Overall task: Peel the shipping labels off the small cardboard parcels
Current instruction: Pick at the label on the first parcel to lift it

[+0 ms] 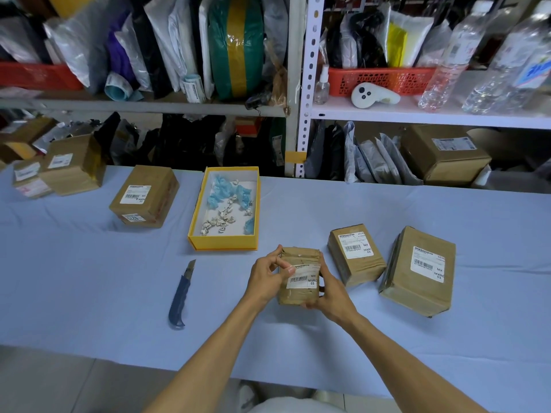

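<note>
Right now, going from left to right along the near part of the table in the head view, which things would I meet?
First the blue utility knife → held parcel → labelled parcel lying beside it → larger labelled parcel.

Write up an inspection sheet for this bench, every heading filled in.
Surface: table under a wrinkled pale blue cloth.
Job's things: held parcel, label still on; near parcel and big parcel to its right, both labelled; left parcel further back, labelled.
Clutter: knife lying left of the hands; yellow box holding crumpled scraps.
Hands: left hand grips the held parcel, thumb on the label's corner; right hand holds its other side.
Cables: nothing seen.
Surroundings: shelves packed with bags, bottles and a red basket.
</note>
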`<state>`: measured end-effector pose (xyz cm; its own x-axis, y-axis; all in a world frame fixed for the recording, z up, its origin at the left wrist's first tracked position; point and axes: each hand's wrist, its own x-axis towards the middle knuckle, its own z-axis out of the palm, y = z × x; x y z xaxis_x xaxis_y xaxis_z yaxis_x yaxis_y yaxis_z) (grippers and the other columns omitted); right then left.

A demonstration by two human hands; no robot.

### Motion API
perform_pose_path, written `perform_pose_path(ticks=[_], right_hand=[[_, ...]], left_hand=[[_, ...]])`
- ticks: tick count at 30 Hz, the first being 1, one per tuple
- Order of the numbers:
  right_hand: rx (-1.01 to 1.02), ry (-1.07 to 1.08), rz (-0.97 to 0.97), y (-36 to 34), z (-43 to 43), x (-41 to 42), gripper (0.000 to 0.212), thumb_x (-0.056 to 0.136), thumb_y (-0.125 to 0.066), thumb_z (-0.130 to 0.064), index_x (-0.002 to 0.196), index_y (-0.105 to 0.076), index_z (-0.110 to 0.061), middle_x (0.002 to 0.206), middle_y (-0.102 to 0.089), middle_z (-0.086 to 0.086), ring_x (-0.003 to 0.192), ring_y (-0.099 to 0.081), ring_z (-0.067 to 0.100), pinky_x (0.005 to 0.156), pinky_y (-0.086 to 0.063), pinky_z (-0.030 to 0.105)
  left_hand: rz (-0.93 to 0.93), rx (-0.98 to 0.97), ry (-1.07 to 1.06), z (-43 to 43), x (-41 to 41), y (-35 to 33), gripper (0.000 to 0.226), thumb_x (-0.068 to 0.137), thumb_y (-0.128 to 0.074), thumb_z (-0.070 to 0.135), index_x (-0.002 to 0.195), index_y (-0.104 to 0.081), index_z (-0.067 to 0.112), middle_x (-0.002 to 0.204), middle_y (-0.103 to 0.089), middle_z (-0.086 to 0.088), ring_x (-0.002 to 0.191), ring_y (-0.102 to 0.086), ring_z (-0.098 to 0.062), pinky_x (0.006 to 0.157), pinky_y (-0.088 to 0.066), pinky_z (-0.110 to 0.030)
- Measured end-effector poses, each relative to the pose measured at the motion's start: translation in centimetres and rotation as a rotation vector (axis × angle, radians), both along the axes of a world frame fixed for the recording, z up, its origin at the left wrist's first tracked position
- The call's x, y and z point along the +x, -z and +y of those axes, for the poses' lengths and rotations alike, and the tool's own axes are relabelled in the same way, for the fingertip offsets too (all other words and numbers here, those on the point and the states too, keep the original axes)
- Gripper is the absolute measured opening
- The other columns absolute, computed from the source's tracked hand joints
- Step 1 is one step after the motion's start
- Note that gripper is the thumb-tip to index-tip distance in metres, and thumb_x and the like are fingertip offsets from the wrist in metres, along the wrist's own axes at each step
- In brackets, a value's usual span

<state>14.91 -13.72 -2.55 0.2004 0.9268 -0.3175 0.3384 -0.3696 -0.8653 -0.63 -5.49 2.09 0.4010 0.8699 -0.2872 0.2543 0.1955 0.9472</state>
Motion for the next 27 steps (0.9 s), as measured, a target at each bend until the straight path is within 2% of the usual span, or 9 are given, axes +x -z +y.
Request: perform_pose_path(ticks=[2, 5, 11, 15, 19, 22, 27], right_hand=[[-0.003, -0.006, -0.011, 0.03, 0.04, 0.06, 0.127, 0.061, -0.082, -0.004, 0.154, 0.001, -0.031, 0.13, -0.058, -0.004, 0.111, -0.06, 0.012, 0.085, -0.058, 0.034], [-0.014, -0.012, -0.018, -0.08, 0.13, 0.08, 0.129, 0.06, -0.083, -0.005, 0.154, 0.001, -0.031, 0.13, -0.058, -0.004, 0.111, -0.059, 0.011, 0.084, -0.058, 0.032], [-0.01, -0.016, -0.012, 0.11, 0.28, 0.28, 0.126, 0.059, -0.082, -0.005, 0.154, -0.004, -0.031, 0.127, -0.06, -0.004, 0.11, -0.06, 0.009, 0.084, -0.058, 0.036], [-0.014, -0.014, -0.012, 0.16, 0.26, 0.28, 0.126, 0.061, -0.083, -0.004, 0.154, -0.004, -0.031, 0.128, -0.059, -0.004, 0.11, -0.06, 0.008, 0.084, -0.058, 0.029], [-0.01, -0.013, 0.0, -0.07, 0.31, 0.12, 0.124, 0.063, -0.08, 0.002, 0.154, -0.004, -0.031, 0.13, -0.058, -0.006, 0.107, -0.06, 0.007, 0.073, -0.056, 0.019], [0.004, -0.014, 0.011, -0.13, 0.33, 0.14, 0.121, 0.063, -0.079, 0.004, 0.154, -0.007, -0.03, 0.128, -0.059, -0.005, 0.108, -0.06, 0.007, 0.072, -0.056, 0.019], [0.0, -0.002, 0.012, -0.04, 0.3, 0.19, 0.122, 0.063, -0.08, 0.003, 0.154, -0.006, -0.03, 0.128, -0.059, -0.004, 0.107, -0.059, 0.006, 0.075, -0.058, 0.022]], left_hand=[[0.008, 0.007, 0.007, 0.0, 0.06, 0.0, 0.014, 0.082, -0.071, 0.004, 0.073, -0.064, 0.013, 0.153, -0.038, -0.006, 0.136, -0.044, -0.024, 0.111, -0.037, -0.033], [0.024, 0.014, -0.003, -0.09, 0.15, 0.02, 0.014, 0.083, -0.07, 0.006, 0.074, -0.064, 0.014, 0.153, -0.037, -0.004, 0.136, -0.043, -0.024, 0.106, -0.038, -0.027], [0.019, 0.008, 0.002, 0.21, -0.09, 0.41, 0.013, 0.083, -0.071, 0.007, 0.075, -0.065, 0.014, 0.152, -0.039, -0.004, 0.135, -0.045, -0.022, 0.114, -0.036, -0.037], [0.019, 0.005, 0.002, 0.35, -0.1, 0.49, 0.013, 0.083, -0.071, 0.007, 0.073, -0.065, 0.014, 0.152, -0.04, -0.004, 0.134, -0.046, -0.023, 0.114, -0.037, -0.039], [0.009, -0.008, 0.001, 0.38, -0.14, 0.62, 0.011, 0.082, -0.071, 0.004, 0.075, -0.066, 0.01, 0.151, -0.04, -0.005, 0.135, -0.045, -0.022, 0.115, -0.035, -0.036], [0.002, -0.007, 0.004, 0.38, -0.2, 0.59, 0.012, 0.082, -0.07, 0.003, 0.075, -0.066, 0.011, 0.151, -0.04, -0.006, 0.135, -0.045, -0.021, 0.115, -0.034, -0.033], [-0.015, -0.011, -0.008, 0.46, -0.05, 0.43, 0.015, 0.083, -0.069, 0.003, 0.072, -0.066, 0.013, 0.15, -0.041, -0.007, 0.132, -0.048, -0.02, 0.115, -0.035, -0.041]])
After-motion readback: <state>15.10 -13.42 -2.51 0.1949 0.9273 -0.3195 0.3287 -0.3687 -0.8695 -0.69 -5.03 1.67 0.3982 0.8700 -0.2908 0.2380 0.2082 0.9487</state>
